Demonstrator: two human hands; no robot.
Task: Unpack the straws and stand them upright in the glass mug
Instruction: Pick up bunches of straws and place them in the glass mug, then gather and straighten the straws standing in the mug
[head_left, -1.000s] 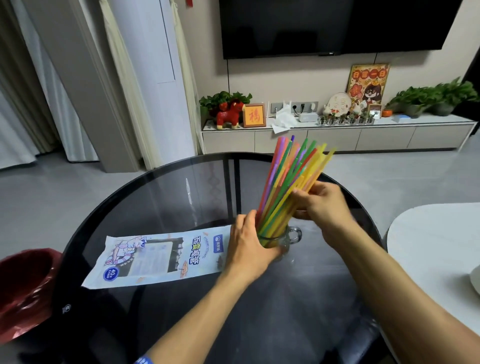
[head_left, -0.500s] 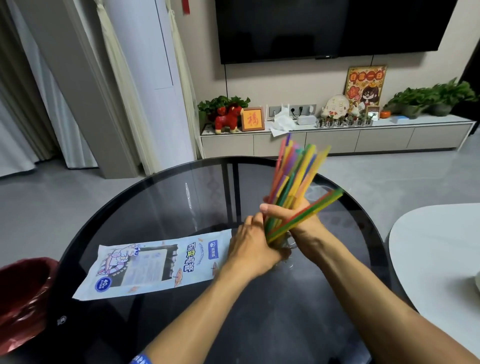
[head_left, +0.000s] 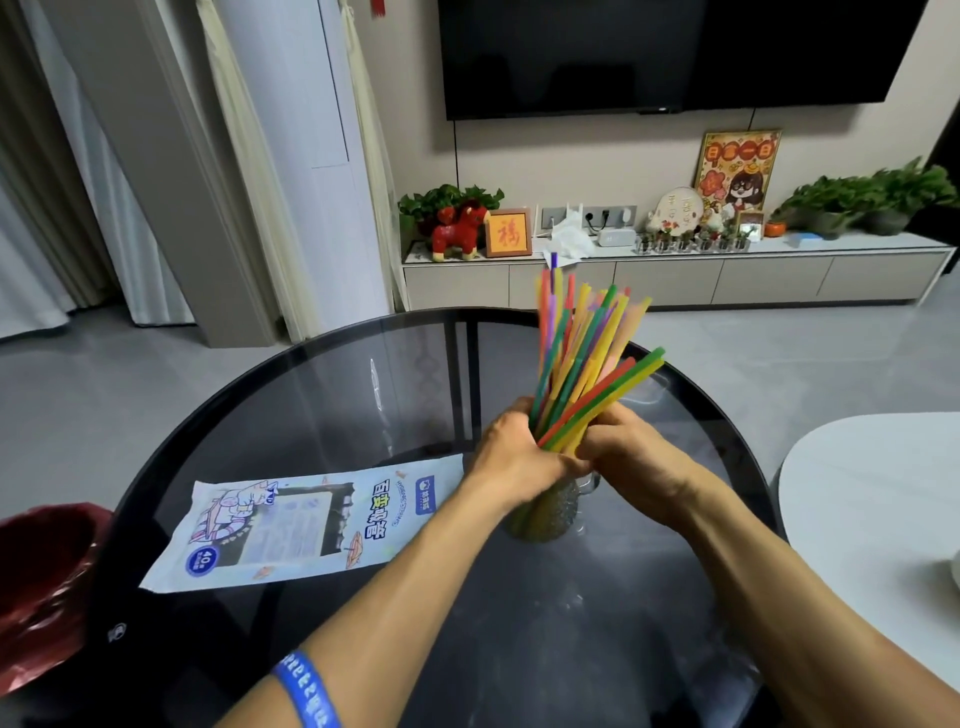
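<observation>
A bundle of coloured straws (head_left: 576, 358) stands in the glass mug (head_left: 550, 512) on the round dark glass table (head_left: 322, 395). Their tops fan out up and to the right, a few leaning lower toward the right. My left hand (head_left: 511, 452) wraps the bundle from the left just above the mug's rim. From the right, my right hand (head_left: 628, 457) closes on the same bundle, the two hands touching. The hands hide the mug's rim; its lower body and part of the handle show beneath them. The flat empty straw packet (head_left: 306, 525) lies on the table to the left.
A red-lined bin (head_left: 41, 582) stands beside the table at the lower left. A white table (head_left: 872, 499) is close on the right. A TV cabinet (head_left: 675, 275) with plants and ornaments lines the far wall.
My left hand rose from the mug's side to the straws. My right hand dropped lower on the bundle and both hands closed together. A few straws splayed out to the right.
</observation>
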